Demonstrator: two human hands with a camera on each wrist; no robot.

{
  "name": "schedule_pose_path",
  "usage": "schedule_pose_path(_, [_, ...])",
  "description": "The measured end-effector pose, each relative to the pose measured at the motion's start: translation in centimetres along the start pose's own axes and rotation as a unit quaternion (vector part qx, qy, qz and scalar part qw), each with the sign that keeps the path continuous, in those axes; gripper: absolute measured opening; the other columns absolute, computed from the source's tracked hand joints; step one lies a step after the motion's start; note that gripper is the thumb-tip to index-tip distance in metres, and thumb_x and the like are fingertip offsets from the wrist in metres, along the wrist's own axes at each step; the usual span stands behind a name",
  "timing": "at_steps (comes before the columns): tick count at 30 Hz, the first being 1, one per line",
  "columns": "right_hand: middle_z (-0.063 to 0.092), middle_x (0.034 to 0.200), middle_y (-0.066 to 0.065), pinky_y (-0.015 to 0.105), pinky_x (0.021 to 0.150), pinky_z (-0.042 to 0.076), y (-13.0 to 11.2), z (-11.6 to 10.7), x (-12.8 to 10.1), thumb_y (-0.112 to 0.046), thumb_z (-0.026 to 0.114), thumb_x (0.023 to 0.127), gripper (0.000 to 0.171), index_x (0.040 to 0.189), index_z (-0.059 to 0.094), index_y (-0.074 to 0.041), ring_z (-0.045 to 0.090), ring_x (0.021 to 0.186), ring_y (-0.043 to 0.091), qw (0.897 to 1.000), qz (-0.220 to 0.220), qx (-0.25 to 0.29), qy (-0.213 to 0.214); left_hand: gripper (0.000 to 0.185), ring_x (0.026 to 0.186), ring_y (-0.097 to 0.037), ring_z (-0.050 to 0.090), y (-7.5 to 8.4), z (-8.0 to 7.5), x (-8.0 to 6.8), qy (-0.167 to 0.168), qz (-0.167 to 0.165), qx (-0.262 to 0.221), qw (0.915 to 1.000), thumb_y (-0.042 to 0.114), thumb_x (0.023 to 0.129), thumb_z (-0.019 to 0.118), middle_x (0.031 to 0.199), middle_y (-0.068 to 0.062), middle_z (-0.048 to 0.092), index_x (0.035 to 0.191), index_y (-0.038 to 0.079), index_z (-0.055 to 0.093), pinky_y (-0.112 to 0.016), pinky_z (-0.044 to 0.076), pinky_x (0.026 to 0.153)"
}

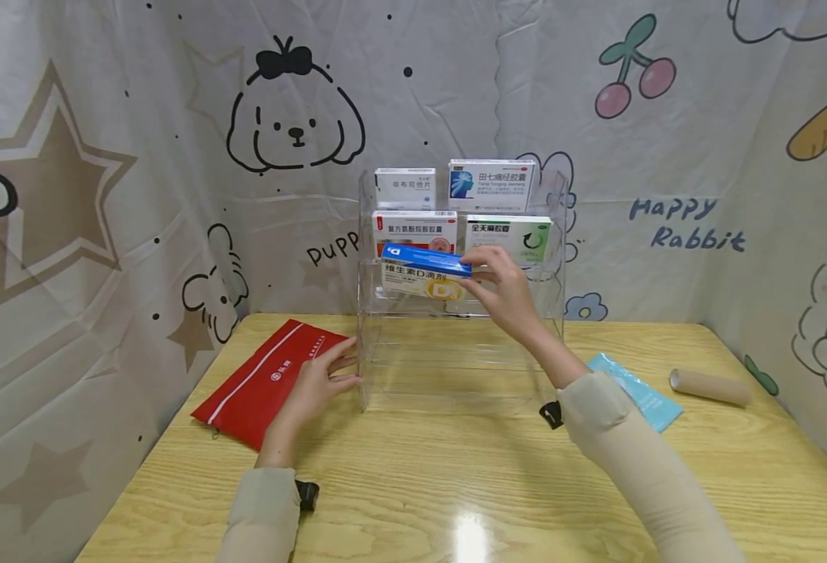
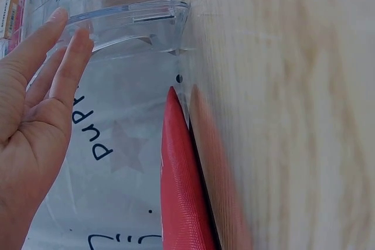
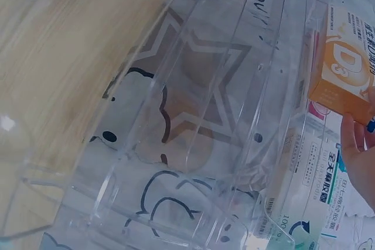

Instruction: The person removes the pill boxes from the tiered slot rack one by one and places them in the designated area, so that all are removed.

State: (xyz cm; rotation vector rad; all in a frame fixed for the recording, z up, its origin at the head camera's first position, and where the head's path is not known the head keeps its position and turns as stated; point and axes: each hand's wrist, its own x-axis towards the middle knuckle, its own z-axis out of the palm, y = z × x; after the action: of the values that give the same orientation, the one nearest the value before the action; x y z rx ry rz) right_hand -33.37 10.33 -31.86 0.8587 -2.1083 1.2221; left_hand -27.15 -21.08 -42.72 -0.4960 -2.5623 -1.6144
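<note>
A blue and yellow vitamin D box [image 1: 426, 273] was found grasped by the fingers of the right hand [image 1: 503, 288] at its right end and held, tilted slightly, in front of the third tier of a clear acrylic tiered rack [image 1: 557, 258] standing on the wooden bench [image 1: 455, 485]. The left hand [image 1: 314, 385] was observed with fingers straight and released, laid against the rack's lower left edge; nothing was held in it. Four medicine boxes were noted in the rack: two white boxes [image 1: 404, 186] [image 1: 492, 184] on the top tier, and a red-striped box [image 1: 415, 228] and a green-marked box [image 1: 508, 234] on the tier below. A red zip pouch [image 1: 261, 383] was recorded flat on the bench beside the left hand. To the right of the rack, a light blue packet [image 1: 641, 395] and a cardboard tube [image 1: 709, 386] were noted lying near each other.
</note>
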Motion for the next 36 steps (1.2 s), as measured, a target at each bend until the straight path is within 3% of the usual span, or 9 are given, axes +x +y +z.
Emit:
schedule_pose_path(5, [0.056,0.118,0.019,0.027,0.09,0.059,-0.4,-0.2,-1.1,0.002,0.071,0.085,0.029,0.113,0.063,0.004,0.061,0.105,0.028,1.0,-0.011,0.025,-0.008,0.072,0.128,-0.04,0.055,0.3,0.0,-0.1,0.0,-0.007,0.009,0.9999,0.0,0.084,0.071,0.144,-0.027,0.05,0.149,0.003,0.039,-0.038,0.057,0.094])
schedule_pose_path(9, [0.057,0.115,0.019,0.022,0.089,0.058,-0.7,-0.2,-2.1,0.004,0.071,0.084,0.028,0.111,0.063,0.005,0.061,0.106,0.027,0.999,-0.026,0.041,-0.016,0.072,0.125,-0.04,0.057,0.3,0.0,-0.2,0.006,0.007,0.019,0.9998,0.004,0.084,0.074,0.141,-0.026,0.052,0.148,0.006,0.042,-0.037,0.058,0.092])
schedule_pose_path(13, [0.059,0.112,0.019,0.024,0.087,0.06,-0.9,0.0,-3.2,0.004,0.071,0.084,0.027,0.11,0.064,0.005,0.062,0.104,0.028,0.998,-0.037,0.045,-0.028,0.071,0.121,-0.04,0.06,0.1,0.1,-0.2,0.013,0.022,0.026,0.9993,0.006,0.083,0.075,0.137,-0.027,0.055,0.146,0.006,0.044,-0.035,0.059,0.089])
schedule_pose_path(22, [0.059,0.112,0.015,0.028,0.084,0.061,-1.5,0.4,-5.5,0.003,0.072,0.083,0.027,0.109,0.065,0.001,0.063,0.1,0.022,0.996,-0.042,0.058,-0.061,0.071,0.126,-0.038,0.058,0.5,0.0,-0.1,0.006,-0.019,0.014,0.9997,0.001,0.084,0.072,0.142,-0.023,0.053,0.148,0.007,0.041,-0.037,0.056,0.094])
schedule_pose_path(29, [0.06,0.107,0.016,0.035,0.077,0.063,-1.8,0.9,-7.4,0.005,0.074,0.08,0.029,0.108,0.064,0.002,0.067,0.094,0.028,0.991,-0.087,0.052,-0.091,0.07,0.127,-0.038,0.058,0.7,0.0,0.0,0.007,-0.021,0.014,0.9997,0.001,0.085,0.071,0.142,-0.023,0.053,0.148,0.006,0.041,-0.038,0.056,0.094])
schedule_pose_path(36, [0.061,0.107,0.015,0.032,0.078,0.063,-1.7,1.5,-9.4,0.001,0.073,0.083,0.027,0.108,0.064,0.0,0.066,0.097,0.027,0.985,-0.081,0.059,-0.137,0.07,0.127,-0.037,0.058,0.7,0.0,-0.1,0.001,-0.02,0.021,0.9996,0.002,0.086,0.07,0.141,-0.022,0.054,0.149,0.008,0.04,-0.038,0.055,0.095])
